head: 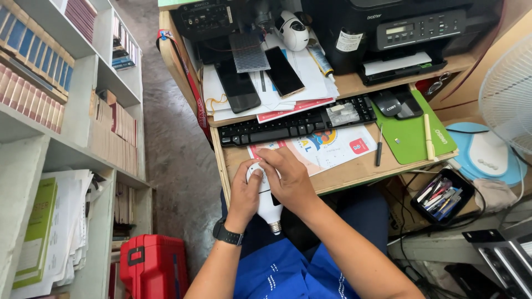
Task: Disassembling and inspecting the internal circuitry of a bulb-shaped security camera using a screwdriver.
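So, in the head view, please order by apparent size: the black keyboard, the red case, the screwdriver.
1. black keyboard
2. red case, nearly alike and nearer the camera, so unsure
3. screwdriver

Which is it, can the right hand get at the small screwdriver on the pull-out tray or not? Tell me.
Probably yes. The right hand is busy on the white bulb-shaped device, but the screwdriver lies uncovered beside the green mat, with only flat printed paper between them.

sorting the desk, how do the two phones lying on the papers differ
The left phone looks larger and all black; the right phone looks slimmer, with a lighter, coppery edge. The left phone lies nearer the keyboard; the right phone sits farther back. Both lie flat, screens dark, tilted the same way.
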